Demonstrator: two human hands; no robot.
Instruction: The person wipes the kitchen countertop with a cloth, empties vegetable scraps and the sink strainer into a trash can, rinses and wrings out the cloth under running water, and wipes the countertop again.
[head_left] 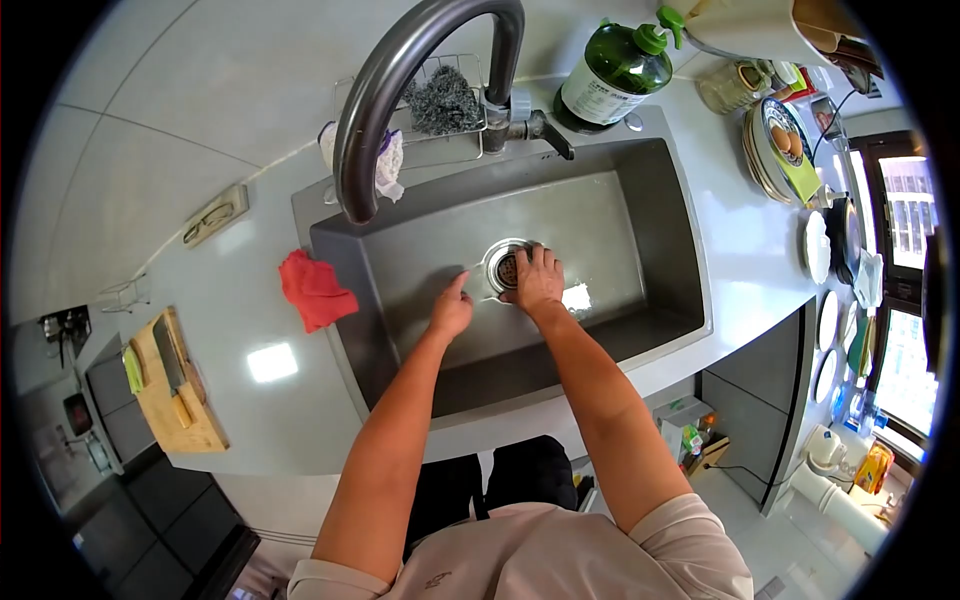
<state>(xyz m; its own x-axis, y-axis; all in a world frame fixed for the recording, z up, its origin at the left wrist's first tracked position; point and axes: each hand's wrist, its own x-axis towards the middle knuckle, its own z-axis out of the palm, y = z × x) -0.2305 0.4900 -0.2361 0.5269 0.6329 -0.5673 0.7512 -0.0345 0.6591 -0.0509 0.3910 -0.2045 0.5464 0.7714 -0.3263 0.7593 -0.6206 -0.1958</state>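
In the head view a grey sink (590,215) lies in front of me, with a round metal drain strainer (507,270) in its floor. My right hand (541,278) is over the strainer's right side, fingertips at its upper edge and thumb at its lower edge, gripping the rim. Just left of the drain is my left hand (453,310), its index finger stretched towards the strainer and the other fingers curled; I see nothing in it. Part of the strainer is covered by my right fingers.
A dark curved faucet (358,130) arches over the sink's left side. Behind stand a wire rack with a grey scrubber (444,102) and a green pump bottle (612,78). A red cloth (315,290) lies left, beyond it a cutting board (190,410) with a knife.
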